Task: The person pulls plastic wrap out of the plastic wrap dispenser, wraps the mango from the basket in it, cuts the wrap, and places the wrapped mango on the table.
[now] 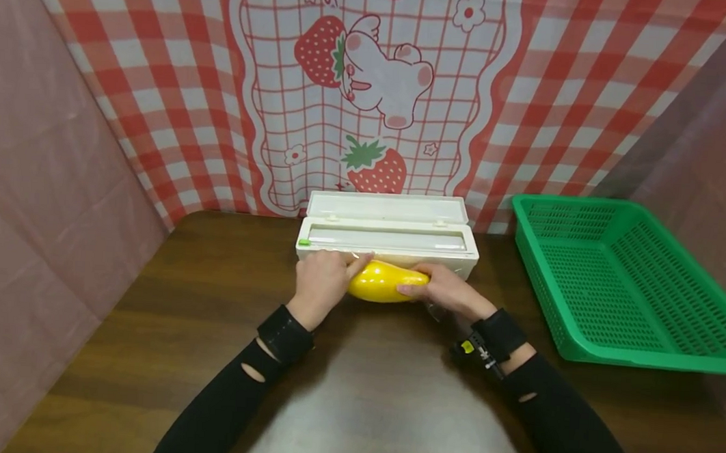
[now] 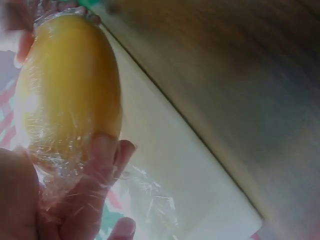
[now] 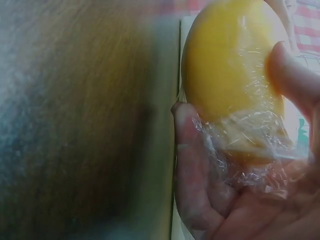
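A glossy yellow mango (image 1: pixel 380 283) is held between both hands, just in front of a white cling film dispenser (image 1: pixel 389 225) whose lid stands raised. My left hand (image 1: pixel 323 284) grips the mango's left end, its fingers curled around it. At the other end my right hand (image 1: pixel 449 289) holds it, thumb on the near side. Clear cling film (image 3: pixel 250 129) wraps the fruit and bunches up in the right palm. More crumpled film (image 2: pixel 155 200) shows by the left fingers in the left wrist view.
A green plastic basket (image 1: pixel 535 280) stands on the brown wooden table (image 1: pixel 211 301) at the right. Behind the dispenser hangs a red-and-white checked cloth (image 1: pixel 185 101) with strawberries on it. Pink cloth (image 1: pixel 39 168) closes off the left side.
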{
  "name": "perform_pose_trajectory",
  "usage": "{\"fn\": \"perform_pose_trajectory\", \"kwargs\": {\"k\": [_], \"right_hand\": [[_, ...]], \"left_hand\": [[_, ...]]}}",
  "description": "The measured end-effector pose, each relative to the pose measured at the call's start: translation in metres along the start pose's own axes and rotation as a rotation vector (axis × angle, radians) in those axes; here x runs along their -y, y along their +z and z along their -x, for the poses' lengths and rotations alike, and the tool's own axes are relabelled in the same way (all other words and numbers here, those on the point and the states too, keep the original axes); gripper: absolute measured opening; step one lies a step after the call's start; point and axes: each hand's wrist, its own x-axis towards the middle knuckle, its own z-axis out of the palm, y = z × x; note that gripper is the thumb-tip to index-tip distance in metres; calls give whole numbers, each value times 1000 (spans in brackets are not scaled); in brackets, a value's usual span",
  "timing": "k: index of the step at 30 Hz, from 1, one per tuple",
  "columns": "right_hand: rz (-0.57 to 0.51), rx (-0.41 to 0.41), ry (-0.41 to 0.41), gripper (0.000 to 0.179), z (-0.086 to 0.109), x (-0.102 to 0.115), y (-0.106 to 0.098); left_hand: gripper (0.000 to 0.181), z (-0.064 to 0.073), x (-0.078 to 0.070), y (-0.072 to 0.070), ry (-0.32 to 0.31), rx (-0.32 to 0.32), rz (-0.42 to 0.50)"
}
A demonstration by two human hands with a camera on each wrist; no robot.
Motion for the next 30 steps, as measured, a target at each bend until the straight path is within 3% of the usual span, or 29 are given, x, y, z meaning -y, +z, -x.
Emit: {"fn": "perform_pose_trajectory", "kwargs": {"k": [4,8,11,14,18,27,30], "right_hand": [[35,-15,-30,52,0,-1,-1],[-16,18,-30,50,1,3,-4],[-78,49,-15,50,1,5,-6],[-102,53,-7,50,-1,7,-7],[-105,62,-30,49,-2,5,-6],[-231,44,-12,45,10,4,-15],[-326,82,6,49,12,2,-19]], "left_hand": [[62,2,1,-6,55,-73,-10],[45,3,5,-9,239,-136,62],[56,4,8,-9,400,-64,111],[79,6,8,-8,489,39,123],[84,7,8,-5,507,101,108],[74,5,12,-3,464,72,212],[73,5,12,-2,464,76,225]]}}
